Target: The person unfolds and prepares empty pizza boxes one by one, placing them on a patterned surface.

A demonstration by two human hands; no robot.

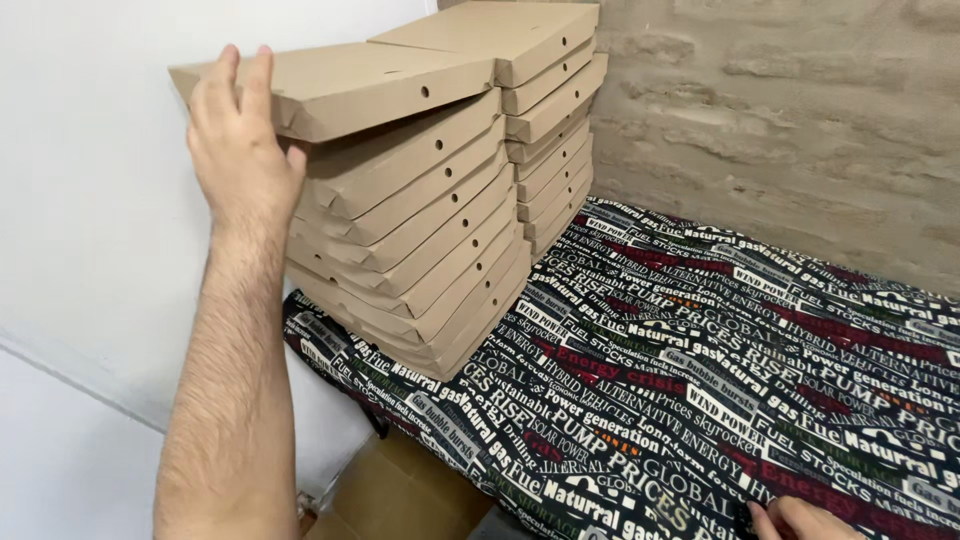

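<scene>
Against the white wall (90, 200), seen from the head camera, the left hand (240, 140) presses flat on the near left corner of the top box (340, 85), fingers laid over its upper face and thumb side against its edge; the hand is spread on the cardboard rather than closed around it. That flat brown carton sits tilted on the front stack of boxes (410, 260), its long axis running left to right, its far end higher and touching the rear stack (550, 120). The box lies directly to the right of the palm, so the left hand is far nearer to it than the other one. Small round holes dot the right-hand side walls of the cartons; otherwise they are plain, with no label in view.

Only the fingertips of the right hand (800, 520) show at the bottom edge, resting on the printed cloth (700, 380); whether it is curled or flat cannot be told. The cloth is black, crowded with white, red and green lettering, and covers the surface beneath both stacks. Behind stands a rough grey masonry wall (780, 110).
</scene>
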